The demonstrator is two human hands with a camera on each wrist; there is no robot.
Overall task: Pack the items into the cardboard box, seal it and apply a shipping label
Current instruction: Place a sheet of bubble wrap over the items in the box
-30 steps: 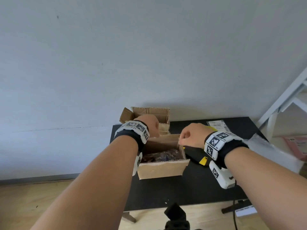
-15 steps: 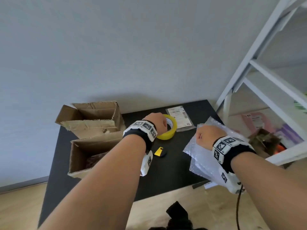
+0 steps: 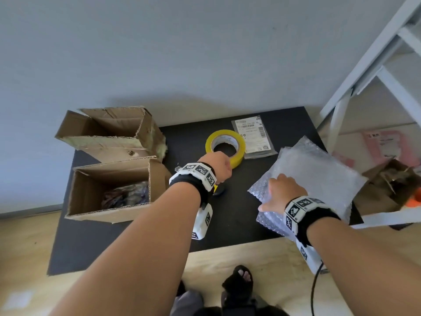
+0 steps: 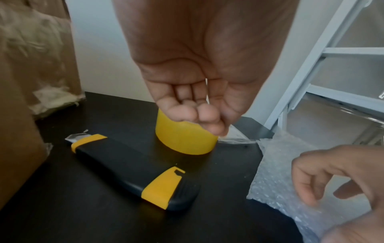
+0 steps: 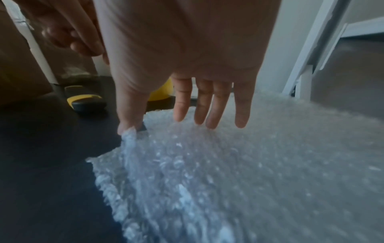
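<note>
Since we left cardboard box (image 3: pixel 98 215), open on tabletop (image 3: pixel 237 215) with item (image 3: pixel 125 195) inside, right hand (image 3: pixel 283 190) spread straight fingers (image 5: pixel 202 102) over bubble wrap (image 3: pixel 319 169); left hand (image 3: pixel 218 165) curled fingers (image 4: pixel 207 113) at tape roll (image 3: pixel 237 140), grip unclear. Padding next, we judged.

The left hand (image 4: pixel 197 65), fingers curled, hangs above the yellow tape roll (image 4: pixel 182 141). A black-and-yellow knife (image 4: pixel 133 167) lies nearer on the table (image 4: pixel 62 205). At right, the right hand (image 4: pixel 343 174) hovers over bubble wrap (image 4: pixel 276 164).

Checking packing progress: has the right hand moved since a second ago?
Yes. The right hand left the cardboard box and went right across the table to the bubble wrap.
</note>
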